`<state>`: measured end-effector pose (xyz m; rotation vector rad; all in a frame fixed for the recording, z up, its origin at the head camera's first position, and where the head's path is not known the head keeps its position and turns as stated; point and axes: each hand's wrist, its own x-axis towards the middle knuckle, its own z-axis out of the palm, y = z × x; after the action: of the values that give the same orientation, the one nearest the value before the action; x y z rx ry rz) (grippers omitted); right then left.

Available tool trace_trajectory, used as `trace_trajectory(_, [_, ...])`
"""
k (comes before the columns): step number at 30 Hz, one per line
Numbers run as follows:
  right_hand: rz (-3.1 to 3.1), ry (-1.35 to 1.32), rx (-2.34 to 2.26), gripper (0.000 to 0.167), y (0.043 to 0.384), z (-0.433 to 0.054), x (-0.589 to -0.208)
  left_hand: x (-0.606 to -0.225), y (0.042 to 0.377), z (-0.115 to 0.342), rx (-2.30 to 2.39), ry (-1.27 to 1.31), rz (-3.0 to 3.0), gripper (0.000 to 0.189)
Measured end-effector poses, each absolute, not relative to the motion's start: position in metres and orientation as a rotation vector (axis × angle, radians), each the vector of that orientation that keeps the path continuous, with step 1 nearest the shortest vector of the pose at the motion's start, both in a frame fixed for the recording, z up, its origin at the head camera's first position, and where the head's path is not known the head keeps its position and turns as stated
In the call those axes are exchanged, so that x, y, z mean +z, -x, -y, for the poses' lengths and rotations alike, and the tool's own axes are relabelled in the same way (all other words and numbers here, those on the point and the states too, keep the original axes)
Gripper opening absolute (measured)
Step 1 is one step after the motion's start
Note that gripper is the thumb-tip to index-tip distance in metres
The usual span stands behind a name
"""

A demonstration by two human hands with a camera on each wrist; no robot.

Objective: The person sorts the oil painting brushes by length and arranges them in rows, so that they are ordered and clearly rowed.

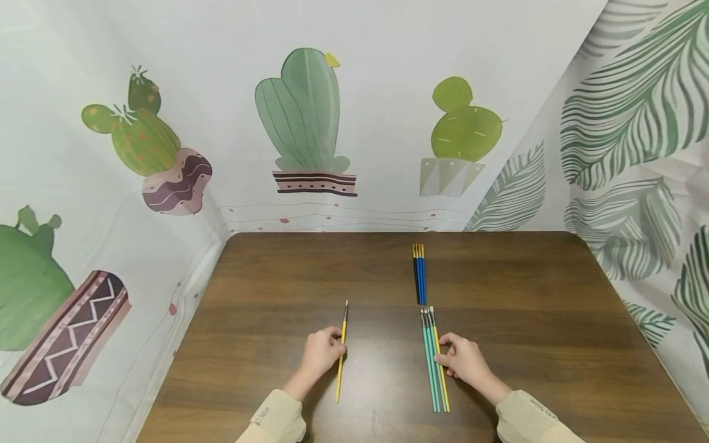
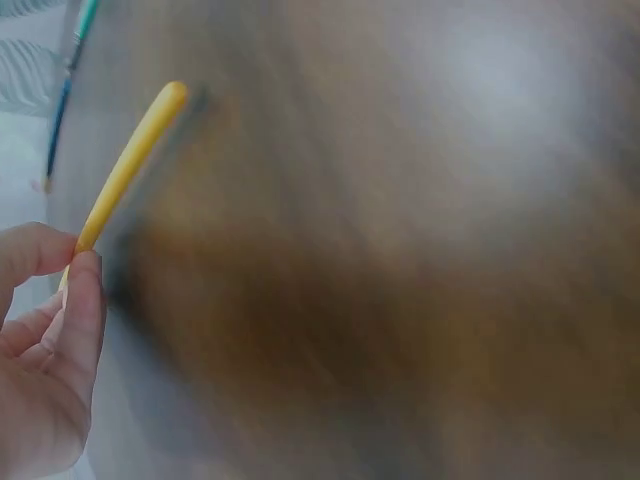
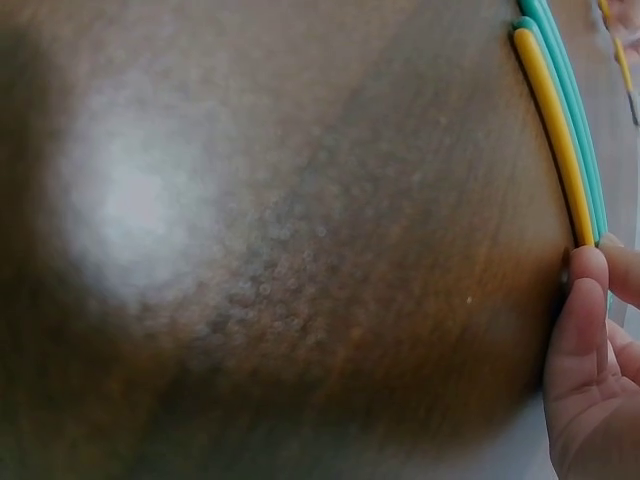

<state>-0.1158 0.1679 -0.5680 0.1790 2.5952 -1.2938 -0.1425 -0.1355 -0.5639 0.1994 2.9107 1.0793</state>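
Observation:
My left hand (image 1: 323, 352) pinches a yellow paintbrush (image 1: 339, 375) between thumb and fingers, its pale bristles pointing away from me. The rounded handle end of this yellow brush (image 2: 140, 145) sticks out past the fingertips in the left wrist view. On the right, my right hand (image 1: 465, 362) has thumb and fingers at the handle of a second yellow paintbrush (image 1: 443, 387), pinching it. That brush lies right alongside several teal paintbrushes (image 1: 430, 369), bristles also at the far end. In the right wrist view the yellow handle (image 3: 552, 110) sits against the teal handles (image 3: 575, 120).
Several blue paintbrushes (image 1: 421, 277) with orange-brown bristles lie together beyond the teal ones, near the back of the brown wooden table (image 1: 266, 277). A white cloth (image 1: 388, 111) printed with cacti and leaves hangs behind and at the sides.

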Motion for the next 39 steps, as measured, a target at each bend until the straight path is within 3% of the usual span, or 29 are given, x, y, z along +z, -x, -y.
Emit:
trace_trajectory(18, [-2.593,-0.175,-1.272,0.026,0.116,-0.168,-0.572,-0.554,0.139,0.024,1.509,-0.18,-2.355,0.024])
trace_trajectory(39, [-2.609,-0.19,-1.273,0.025,0.116,-0.169,-0.57,-0.57,0.132,-0.011,1.499,-0.087,-2.33,0.02])
